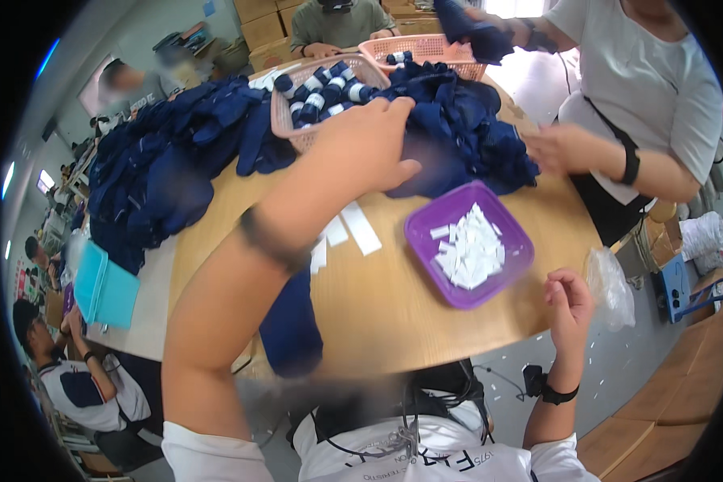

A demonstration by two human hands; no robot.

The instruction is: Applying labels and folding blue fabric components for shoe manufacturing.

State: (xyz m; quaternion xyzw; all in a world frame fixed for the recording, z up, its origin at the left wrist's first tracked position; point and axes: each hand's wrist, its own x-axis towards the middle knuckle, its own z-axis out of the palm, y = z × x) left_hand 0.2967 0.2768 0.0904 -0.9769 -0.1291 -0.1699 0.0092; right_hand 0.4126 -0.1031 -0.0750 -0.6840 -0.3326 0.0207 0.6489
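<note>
My left hand [369, 145] reaches far across the table, fingers stretched forward and thumb apart, with nothing seen in it. It is just above the near right side of a pink basket [282, 120] of rolled navy bundles with white bands. Right of the fingers lies a heap of navy socks [458, 112]. Under my left forearm, a single navy sock [292, 329] lies by the near table edge, partly hidden, near several white paper strips [361, 228]. My right hand [569, 309] is raised beyond the table's right edge, fingers curled in; anything between them cannot be made out.
A purple tray [427, 267] of small white strips stands on the table [369, 321]. Navy cloth [149, 173] is heaped far left, above a turquoise bin [104, 285]. Co-workers stand at the right and sit at the back and left. A clear plastic bag [610, 289] hangs at the right edge.
</note>
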